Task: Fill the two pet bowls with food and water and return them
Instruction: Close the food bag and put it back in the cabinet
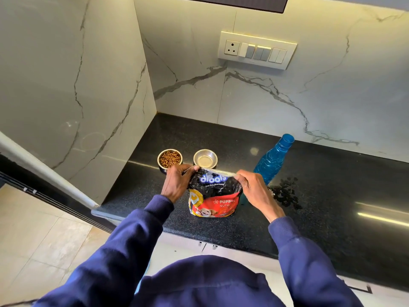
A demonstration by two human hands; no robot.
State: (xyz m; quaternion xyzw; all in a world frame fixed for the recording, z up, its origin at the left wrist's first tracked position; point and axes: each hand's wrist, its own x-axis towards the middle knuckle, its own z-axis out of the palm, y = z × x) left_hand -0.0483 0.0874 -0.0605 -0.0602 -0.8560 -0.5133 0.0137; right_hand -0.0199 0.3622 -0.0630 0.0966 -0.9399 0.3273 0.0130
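Observation:
A black and red bag of puppy food (214,197) stands upright on the black stone counter (321,207). My left hand (178,181) pinches the bag's top left corner and my right hand (254,189) pinches its top right corner. Just behind the bag sit two small steel bowls. The left bowl (169,159) holds brown kibble. Clear water seems to lie in the bottom of the right bowl (205,159). A blue plastic bottle (274,159) without a cap stands to the right of the bag, behind my right hand.
Marble walls close the counter at the back and the left, with a switch panel (256,49) on the back wall. The counter's front edge runs under my forearms. A dark patch (285,191) that looks like a shadow or spill lies right of the bottle.

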